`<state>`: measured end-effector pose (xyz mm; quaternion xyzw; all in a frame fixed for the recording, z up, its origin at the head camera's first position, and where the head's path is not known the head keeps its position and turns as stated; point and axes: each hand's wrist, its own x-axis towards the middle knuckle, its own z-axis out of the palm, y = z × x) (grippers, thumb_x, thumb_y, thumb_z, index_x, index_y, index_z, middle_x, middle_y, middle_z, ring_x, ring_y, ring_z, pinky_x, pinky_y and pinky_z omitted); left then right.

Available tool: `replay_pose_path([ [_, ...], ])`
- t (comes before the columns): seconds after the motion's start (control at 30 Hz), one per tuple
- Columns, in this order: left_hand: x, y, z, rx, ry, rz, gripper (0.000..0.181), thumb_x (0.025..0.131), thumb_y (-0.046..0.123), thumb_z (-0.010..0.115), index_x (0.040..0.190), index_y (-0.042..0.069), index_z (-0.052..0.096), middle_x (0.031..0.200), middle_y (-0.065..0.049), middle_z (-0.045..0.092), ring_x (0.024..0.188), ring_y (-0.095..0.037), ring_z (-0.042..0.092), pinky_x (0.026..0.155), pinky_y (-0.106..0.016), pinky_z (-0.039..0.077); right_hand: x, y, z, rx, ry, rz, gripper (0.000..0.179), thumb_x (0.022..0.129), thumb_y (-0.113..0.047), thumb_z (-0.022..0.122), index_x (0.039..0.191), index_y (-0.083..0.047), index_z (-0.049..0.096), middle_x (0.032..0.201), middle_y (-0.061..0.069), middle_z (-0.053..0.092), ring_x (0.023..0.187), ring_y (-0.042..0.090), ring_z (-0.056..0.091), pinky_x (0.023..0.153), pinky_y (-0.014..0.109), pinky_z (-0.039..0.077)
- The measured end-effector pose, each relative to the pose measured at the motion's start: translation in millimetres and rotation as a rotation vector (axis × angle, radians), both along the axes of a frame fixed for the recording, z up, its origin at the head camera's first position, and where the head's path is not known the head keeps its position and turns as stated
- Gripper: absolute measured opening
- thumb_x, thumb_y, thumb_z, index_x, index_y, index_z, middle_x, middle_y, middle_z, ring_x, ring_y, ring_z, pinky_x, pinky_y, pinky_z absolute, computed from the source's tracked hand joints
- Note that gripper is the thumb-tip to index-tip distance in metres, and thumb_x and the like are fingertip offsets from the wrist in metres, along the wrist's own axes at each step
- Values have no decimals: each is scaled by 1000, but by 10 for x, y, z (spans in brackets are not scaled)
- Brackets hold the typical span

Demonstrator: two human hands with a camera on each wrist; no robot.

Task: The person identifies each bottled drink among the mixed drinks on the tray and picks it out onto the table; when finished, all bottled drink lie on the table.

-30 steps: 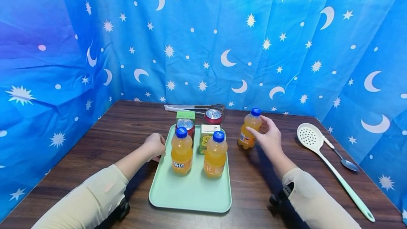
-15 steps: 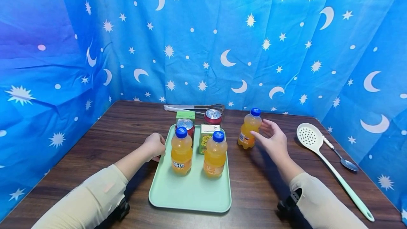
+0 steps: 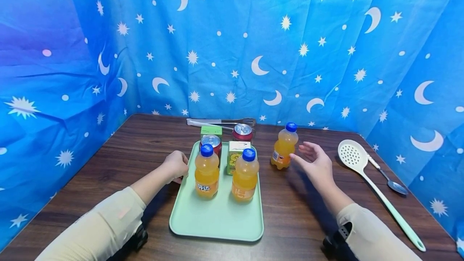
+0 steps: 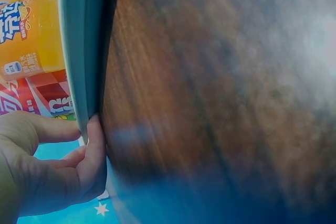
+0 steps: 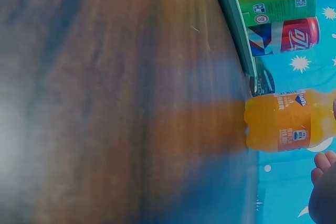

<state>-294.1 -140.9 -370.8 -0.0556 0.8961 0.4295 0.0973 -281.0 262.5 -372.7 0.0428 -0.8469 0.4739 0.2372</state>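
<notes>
My left hand (image 3: 175, 166) pinches the left rim of a pale green tray (image 3: 217, 224), thumb and fingers on its edge in the left wrist view. On the tray stand two orange soda bottles (image 3: 207, 176) (image 3: 245, 178) with blue caps, a red soda can (image 3: 212, 142), another can (image 3: 243, 132), a green drink carton (image 3: 235, 160) and a second carton (image 3: 211, 131) behind. A third orange soda bottle (image 3: 284, 148) stands upright on the table right of the tray. Beside it my right hand (image 3: 317, 168) is spread, its thumb tip close to the bottle; whether it touches is unclear.
A whisk (image 3: 239, 122) and a white-handled utensil (image 3: 203, 123) lie behind the tray. At the right are a pale skimmer (image 3: 377, 192) and a metal spoon (image 3: 396, 187). Blue star-patterned cloth (image 3: 232, 43) encloses the wooden table (image 3: 137, 144).
My right hand has loosened its fingers from the third bottle and drawn back to the right. That bottle stays standing. My left hand and the tray have not visibly moved.
</notes>
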Motion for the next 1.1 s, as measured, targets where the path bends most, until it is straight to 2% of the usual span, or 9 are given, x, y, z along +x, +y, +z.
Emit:
replay_pose_path([
  [0.27, -8, 1, 5, 2, -1, -1, 27, 74, -14, 61, 98, -6, 54, 92, -17, 52, 74, -26, 59, 50, -35, 56, 125, 15, -16, 13, 9, 20, 62, 77, -33, 76, 125, -3, 51, 116, 16, 61, 107, 25, 58, 92, 33, 46],
  [0.47, -14, -1, -11, 0, -5, -1, 25, 75, -13, 60, 98, -6, 54, 90, -17, 53, 72, -26, 59, 50, -34, 55, 221, 35, -15, 36, 43, 24, 60, 76, -29, 78, 124, -2, 52, 114, 16, 62, 105, 23, 59, 88, 19, 46],
  [0.67, -11, -7, -9, 2, -3, 3, 25, 75, -13, 61, 98, -6, 54, 88, -17, 53, 72, -26, 59, 50, -35, 55, 315, 27, 3, 50, 31, 45, 59, 77, -30, 78, 124, -4, 53, 114, 13, 63, 105, 22, 59, 90, 22, 46],
  [0.87, 1, -5, 0, 0, -1, 5, 26, 74, -13, 62, 98, -6, 54, 88, -17, 52, 72, -25, 59, 50, -35, 55, 408, -15, 18, 39, 4, 56, 59, 77, -31, 77, 125, -7, 53, 114, 7, 63, 105, 15, 58, 87, 11, 43],
  [1.1, -4, 3, 2, 11, -6, 7, 28, 74, -14, 62, 99, -7, 53, 90, -17, 52, 74, -26, 59, 51, -35, 56, 474, -53, 53, 25, 34, 65, 57, 77, -28, 78, 125, -9, 53, 114, 5, 63, 105, 13, 58, 87, 10, 42],
])
